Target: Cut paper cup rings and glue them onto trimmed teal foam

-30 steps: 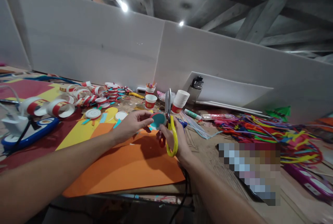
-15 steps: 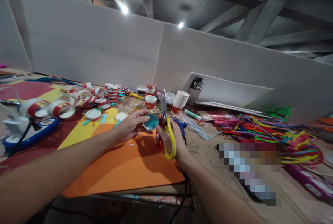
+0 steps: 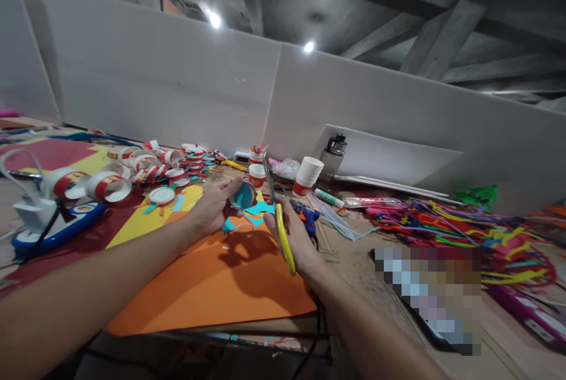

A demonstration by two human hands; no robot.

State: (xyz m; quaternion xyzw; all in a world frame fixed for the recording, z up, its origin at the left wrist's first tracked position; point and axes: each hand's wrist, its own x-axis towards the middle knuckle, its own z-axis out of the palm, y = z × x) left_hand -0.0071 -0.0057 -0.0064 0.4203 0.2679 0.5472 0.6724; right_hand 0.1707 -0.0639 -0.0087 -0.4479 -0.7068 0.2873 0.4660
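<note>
In my left hand [image 3: 213, 208] is a small round cut-down paper cup base with a teal face [image 3: 243, 196], tilted and held at its rim by thumb and fingers. My right hand [image 3: 297, 237] is closed around yellow-handled scissors [image 3: 285, 243], blades pointing up and away from me; part of the handle is hidden by the hand. A gap separates the scissors from the cup base. Teal paper scraps [image 3: 260, 208] lie just beyond the hands, by the top of an orange paper sheet [image 3: 198, 291].
A stack of paper cups [image 3: 308, 177], a dark bottle [image 3: 332, 159] and a blue glue gun [image 3: 311, 218] stand or lie behind my right hand. Cut cup rings [image 3: 106, 182] and a power strip [image 3: 66, 230] are at left. Colourful pipe cleaners [image 3: 442, 221] and a pixelated phone-like object [image 3: 424, 303] lie right.
My left hand has tilted the cup base and moved it slightly left. My right hand has drawn apart from it, with the scissors turned edge-on. More teal scraps show between the hands.
</note>
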